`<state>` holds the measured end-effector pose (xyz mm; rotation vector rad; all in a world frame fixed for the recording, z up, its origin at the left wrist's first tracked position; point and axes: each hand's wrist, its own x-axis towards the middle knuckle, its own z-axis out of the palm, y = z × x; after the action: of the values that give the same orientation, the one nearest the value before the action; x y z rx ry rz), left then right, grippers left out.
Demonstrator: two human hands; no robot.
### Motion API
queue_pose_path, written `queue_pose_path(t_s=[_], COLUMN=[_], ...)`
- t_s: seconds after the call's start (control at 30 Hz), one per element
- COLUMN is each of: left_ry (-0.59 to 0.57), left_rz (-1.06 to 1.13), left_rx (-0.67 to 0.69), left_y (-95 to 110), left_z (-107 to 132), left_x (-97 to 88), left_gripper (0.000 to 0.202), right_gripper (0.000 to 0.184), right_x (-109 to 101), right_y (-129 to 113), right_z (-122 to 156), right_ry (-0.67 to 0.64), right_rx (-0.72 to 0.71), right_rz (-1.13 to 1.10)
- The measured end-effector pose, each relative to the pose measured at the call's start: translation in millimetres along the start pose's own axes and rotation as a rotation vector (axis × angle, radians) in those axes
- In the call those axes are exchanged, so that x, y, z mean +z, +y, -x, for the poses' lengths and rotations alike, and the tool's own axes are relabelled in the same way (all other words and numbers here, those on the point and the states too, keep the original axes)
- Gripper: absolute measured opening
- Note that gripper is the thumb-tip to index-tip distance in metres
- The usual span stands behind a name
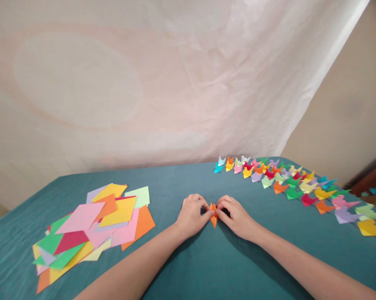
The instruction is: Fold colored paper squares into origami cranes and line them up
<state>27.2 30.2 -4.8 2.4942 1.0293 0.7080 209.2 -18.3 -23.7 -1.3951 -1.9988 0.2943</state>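
Between my two hands, near the middle of the table, is a small folded piece of orange origami paper, narrow and pointed at its top and bottom. My left hand pinches its left side with thumb and forefinger. On the right side, my right hand grips it the same way, fingers curled. Part of the paper is hidden behind the fingertips, and its inner folds are too small to make out.
A loose pile of coloured paper squares lies to the left. Rows of folded paper birds in many colours stand along the right side. A dark teal cloth covers the table, and a pale sheet hangs behind it.
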Motion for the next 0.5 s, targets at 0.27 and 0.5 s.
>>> queue_pose_path(t_s=[0.27,0.5], left_ry=[-0.001,0.001], left_rz=[-0.004,-0.011], left_rx=[-0.013,-0.003], left_y=[-0.9,-1.5], left_z=[-1.4,-1.1], left_x=[0.3,1.5], left_gripper=[0.014,0.012], right_gripper=[0.011,0.011], right_x=[-0.5,-0.7], right_y=[-1.8,-3.1], right_z=[0.7,-0.2], right_ry=[-0.015,-0.015], right_rx=[0.011,0.027], right_rz=[0.026,0.036])
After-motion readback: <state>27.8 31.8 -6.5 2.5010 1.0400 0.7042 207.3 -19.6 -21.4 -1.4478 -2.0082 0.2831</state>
